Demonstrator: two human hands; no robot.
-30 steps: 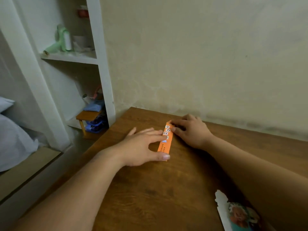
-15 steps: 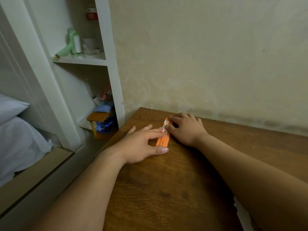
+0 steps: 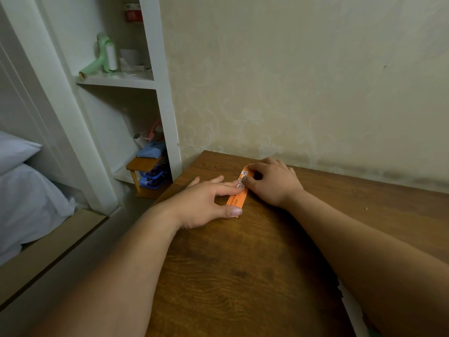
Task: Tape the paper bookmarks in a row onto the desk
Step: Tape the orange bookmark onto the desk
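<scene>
While both hands press down on it, the orange bookmark (image 3: 237, 193) lies flat on the wooden worktop (image 3: 243, 263) near the far left corner, close to the wall. Its long axis runs from about 7 o'clock at the near end to 1 o'clock at the far end, so it points slightly away and rightward from the person.

The left hand (image 3: 206, 203) comes in from 9 o'clock, with its fingers (image 3: 228, 184) spread and laid flat. The forefinger tip rests across the middle of the strip and the thumb pins the near end, so nothing is gripped; it is a flat hold-down. The right hand (image 3: 274, 182) comes in from 3 o'clock, its fingers curled loosely with the tips on the far end of the strip by the printed white squares. Whether a piece of tape sits under those tips I cannot tell; none is clearly visible.

Both hands touch the bookmark, but the right one covers the far end, which is likely where the fastening goes. The next move probably turns on keeping that 7-to-1 line steady, since the later strips must sit parallel beside it. A white-edged sheet (image 3: 349, 310) shows at the lower right, partly hidden by the right forearm, perhaps carrying more bookmarks.
</scene>
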